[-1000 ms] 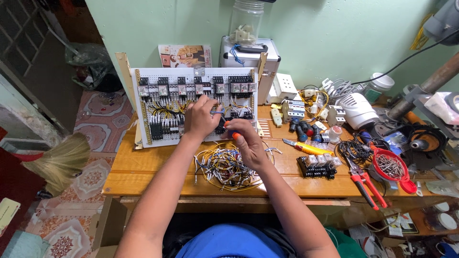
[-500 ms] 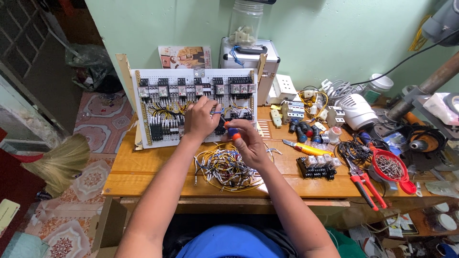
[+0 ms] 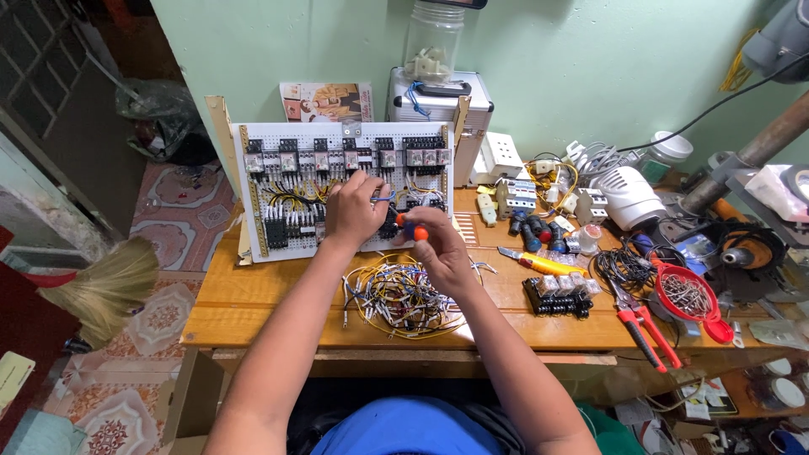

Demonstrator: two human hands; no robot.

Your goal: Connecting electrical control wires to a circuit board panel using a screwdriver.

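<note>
printed card point(image 3: 327, 101) | rect., red/tan pic | leans on wall behind white wiring board point(image 3: 278, 198)
</note>
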